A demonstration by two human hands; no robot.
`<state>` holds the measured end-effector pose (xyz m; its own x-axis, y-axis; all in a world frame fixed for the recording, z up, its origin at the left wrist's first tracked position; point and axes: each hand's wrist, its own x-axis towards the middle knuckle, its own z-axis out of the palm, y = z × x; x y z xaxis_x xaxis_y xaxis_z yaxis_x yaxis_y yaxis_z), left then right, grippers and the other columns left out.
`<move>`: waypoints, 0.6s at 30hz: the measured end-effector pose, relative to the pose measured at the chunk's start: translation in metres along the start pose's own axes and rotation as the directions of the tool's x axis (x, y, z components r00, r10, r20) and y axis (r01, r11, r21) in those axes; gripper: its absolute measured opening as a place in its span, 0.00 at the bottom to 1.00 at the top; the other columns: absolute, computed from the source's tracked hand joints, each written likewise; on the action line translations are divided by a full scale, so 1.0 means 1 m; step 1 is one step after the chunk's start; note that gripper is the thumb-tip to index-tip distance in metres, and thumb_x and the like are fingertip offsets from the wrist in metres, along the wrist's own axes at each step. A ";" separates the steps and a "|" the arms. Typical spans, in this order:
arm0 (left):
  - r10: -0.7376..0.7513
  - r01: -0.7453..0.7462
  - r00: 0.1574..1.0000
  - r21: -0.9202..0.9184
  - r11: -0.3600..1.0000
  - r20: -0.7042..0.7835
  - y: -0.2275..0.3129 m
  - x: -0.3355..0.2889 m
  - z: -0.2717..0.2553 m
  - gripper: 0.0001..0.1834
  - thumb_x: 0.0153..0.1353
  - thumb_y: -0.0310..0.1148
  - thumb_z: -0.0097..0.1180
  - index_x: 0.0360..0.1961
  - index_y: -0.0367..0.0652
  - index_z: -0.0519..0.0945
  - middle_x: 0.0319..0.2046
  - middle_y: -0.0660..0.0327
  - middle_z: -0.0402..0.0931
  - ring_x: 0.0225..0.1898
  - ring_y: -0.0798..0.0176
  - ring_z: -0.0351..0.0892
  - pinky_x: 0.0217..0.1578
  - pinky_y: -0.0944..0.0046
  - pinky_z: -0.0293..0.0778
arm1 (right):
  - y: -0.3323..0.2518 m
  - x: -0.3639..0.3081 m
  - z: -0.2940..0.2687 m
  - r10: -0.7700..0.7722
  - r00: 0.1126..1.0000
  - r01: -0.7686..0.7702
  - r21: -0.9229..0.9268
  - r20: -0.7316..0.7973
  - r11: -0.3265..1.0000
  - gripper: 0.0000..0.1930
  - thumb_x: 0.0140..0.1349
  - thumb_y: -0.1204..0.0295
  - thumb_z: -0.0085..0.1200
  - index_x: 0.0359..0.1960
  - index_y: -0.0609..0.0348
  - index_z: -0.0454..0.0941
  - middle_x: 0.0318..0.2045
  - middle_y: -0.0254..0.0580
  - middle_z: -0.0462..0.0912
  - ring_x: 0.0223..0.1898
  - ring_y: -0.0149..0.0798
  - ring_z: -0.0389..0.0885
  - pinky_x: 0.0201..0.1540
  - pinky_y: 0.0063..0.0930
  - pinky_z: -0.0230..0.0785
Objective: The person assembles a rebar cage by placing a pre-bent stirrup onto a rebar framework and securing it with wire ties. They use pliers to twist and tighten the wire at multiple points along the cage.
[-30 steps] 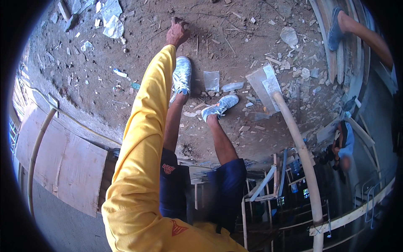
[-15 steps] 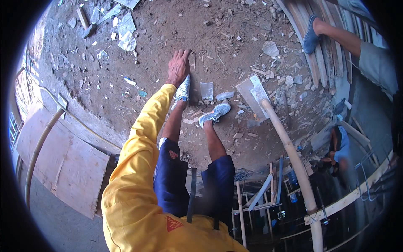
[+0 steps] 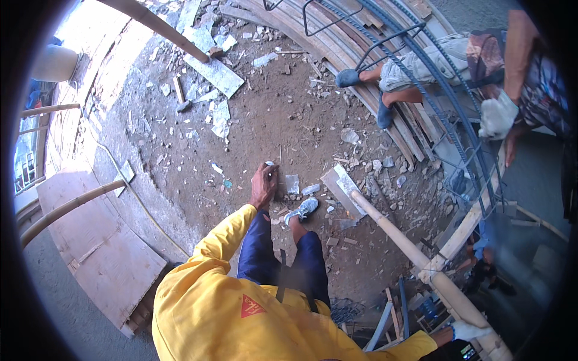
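My left hand [image 3: 263, 185] is bare and hangs in front of my left shoe, its fingers bent with a gap between thumb and fingers. Through that gap a bit of the pale shoe shows; I see nothing held. At the lower right my right hand [image 3: 471, 331], in a white glove, lies against a bamboo post [image 3: 460, 295], its fingers over the post's side. This post slants up from a flat board [image 3: 343, 189] on the dirt. A wooden crosspiece [image 3: 460, 237] meets it above my right hand.
A co-worker's gloved hand [image 3: 498, 117] is near a cage of ribbed steel bars [image 3: 415, 54] at the upper right. Long planks [image 3: 337, 48] lie beneath it. A hammer [image 3: 180, 95] and rubble lie on the dirt. Plywood sheets [image 3: 99, 234] and another bamboo pole [image 3: 72, 209] stand left.
The view has shifted, bringing the steel cage and more of the co-worker into sight. My left hand's fingers have bent. My gloved right hand now shows at the bamboo post.
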<state>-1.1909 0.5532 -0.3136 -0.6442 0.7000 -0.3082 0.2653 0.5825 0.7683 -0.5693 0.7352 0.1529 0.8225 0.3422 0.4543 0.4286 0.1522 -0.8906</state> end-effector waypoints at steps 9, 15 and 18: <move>0.178 -0.179 0.977 0.001 0.984 0.120 0.127 -0.116 -0.089 0.13 0.62 0.31 0.60 0.45 0.39 0.88 0.37 0.50 0.81 0.36 0.49 0.84 0.40 0.56 0.78 | 0.007 -0.212 -0.053 -0.185 0.909 0.316 -0.328 0.375 0.890 0.40 0.73 0.57 0.58 0.76 0.66 0.52 0.65 0.58 0.70 0.65 0.53 0.71 0.69 0.44 0.65; 0.343 -0.295 0.807 -0.176 0.939 0.480 0.175 -0.196 -0.106 0.15 0.63 0.33 0.60 0.48 0.38 0.87 0.38 0.54 0.83 0.37 0.58 0.83 0.40 0.58 0.77 | 0.080 -0.332 -0.048 0.434 -0.590 -0.807 -0.503 0.681 -0.309 0.36 0.69 0.41 0.56 0.64 0.58 0.66 0.60 0.59 0.76 0.58 0.60 0.78 0.58 0.51 0.74; 0.269 -0.234 0.736 -0.140 0.962 0.621 0.163 -0.225 -0.113 0.14 0.62 0.32 0.60 0.45 0.37 0.87 0.36 0.56 0.83 0.36 0.61 0.82 0.40 0.60 0.77 | 0.101 -0.323 -0.021 0.508 -0.446 -0.879 -0.252 0.737 -0.406 0.27 0.71 0.45 0.56 0.53 0.57 0.73 0.49 0.54 0.83 0.50 0.54 0.83 0.53 0.51 0.76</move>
<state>-1.0842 0.4440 -0.0554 0.0431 0.9285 -0.3689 0.3057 0.3393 0.8896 -0.7840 0.6208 -0.0837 -0.4246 0.6085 -0.6703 -0.8025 -0.5957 -0.0324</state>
